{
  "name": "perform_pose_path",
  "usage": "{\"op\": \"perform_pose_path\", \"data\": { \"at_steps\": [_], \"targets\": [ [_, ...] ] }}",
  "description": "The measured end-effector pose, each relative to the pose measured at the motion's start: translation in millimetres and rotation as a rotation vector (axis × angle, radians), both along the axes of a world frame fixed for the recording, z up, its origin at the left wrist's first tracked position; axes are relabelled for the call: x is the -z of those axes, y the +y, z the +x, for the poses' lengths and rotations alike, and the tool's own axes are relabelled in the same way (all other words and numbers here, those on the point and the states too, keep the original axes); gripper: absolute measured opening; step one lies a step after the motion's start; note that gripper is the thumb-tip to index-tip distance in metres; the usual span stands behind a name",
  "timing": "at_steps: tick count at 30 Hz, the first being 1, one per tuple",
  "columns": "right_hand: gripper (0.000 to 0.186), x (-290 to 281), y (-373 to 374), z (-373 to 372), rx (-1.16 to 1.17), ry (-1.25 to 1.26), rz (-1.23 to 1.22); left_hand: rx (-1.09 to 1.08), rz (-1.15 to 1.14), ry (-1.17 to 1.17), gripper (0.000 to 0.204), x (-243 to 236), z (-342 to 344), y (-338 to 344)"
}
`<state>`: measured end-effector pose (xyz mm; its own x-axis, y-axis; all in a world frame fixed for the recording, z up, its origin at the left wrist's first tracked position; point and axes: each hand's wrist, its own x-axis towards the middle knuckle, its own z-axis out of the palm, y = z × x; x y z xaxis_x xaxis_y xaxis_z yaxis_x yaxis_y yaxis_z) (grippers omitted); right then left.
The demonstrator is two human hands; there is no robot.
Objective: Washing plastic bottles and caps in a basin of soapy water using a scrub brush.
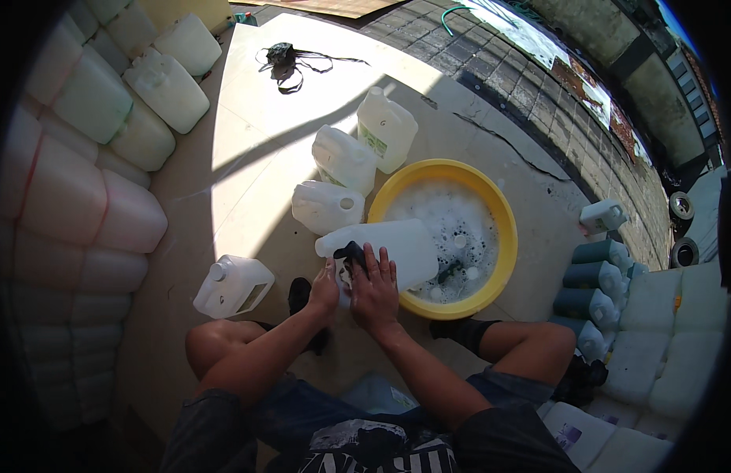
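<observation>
While you sit with your knees spread, your left forearm (259, 351) rises from the lower left and your right forearm (428, 374) from the lower right, so that both hands meet over a translucent white jug (409, 246). It lies on its side before you, mouth toward your left, its base end reaching over the rim of a yellow tub (507, 236) filled with foamy suds (428, 205). Your left hand (324, 288) is at the near side of the jug below its mouth, thumb side up; its fingers are largely hidden, so you cannot tell how tightly they close. Your right hand (373, 290) lies flattened just beside it, back upward, fingers stretched away from you and slightly parted, with a dark cloth (349, 254) at their left edge against the jug. Beyond your hands, three more jugs (343, 160) are grouped left of the tub on the pale floor (247, 189), and a capped jug (235, 288) is beside your left knee. Pale containers (133, 205) are piled along your left, and teal jugs (586, 303) are stacked on your right.
</observation>
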<state>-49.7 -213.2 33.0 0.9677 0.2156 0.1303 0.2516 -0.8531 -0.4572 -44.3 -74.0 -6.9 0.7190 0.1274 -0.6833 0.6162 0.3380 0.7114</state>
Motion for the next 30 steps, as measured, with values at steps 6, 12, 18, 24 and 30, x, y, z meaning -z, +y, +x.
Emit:
{"op": "perform_pose_path", "data": {
  "at_steps": [6,12,18,24,30],
  "targets": [
    [0.038,-10,11,76,-0.075,-0.015,0.134,0.104,0.225,-0.064,0.044,-25,-6,-17],
    [0.033,17,-11,-8,-0.022,-0.178,0.266,0.050,0.074,0.039,0.047,-8,5,7],
    [0.040,102,-84,37,0.477,0.005,0.243,0.153,0.349,0.104,0.037,-12,4,11],
    [0.057,96,-89,57,0.330,0.011,0.262,0.102,0.392,0.104,0.034,-17,5,9],
    [0.062,52,-4,-4,0.111,0.018,0.277,0.107,0.348,0.144,0.031,-7,3,21]
  ]
}}
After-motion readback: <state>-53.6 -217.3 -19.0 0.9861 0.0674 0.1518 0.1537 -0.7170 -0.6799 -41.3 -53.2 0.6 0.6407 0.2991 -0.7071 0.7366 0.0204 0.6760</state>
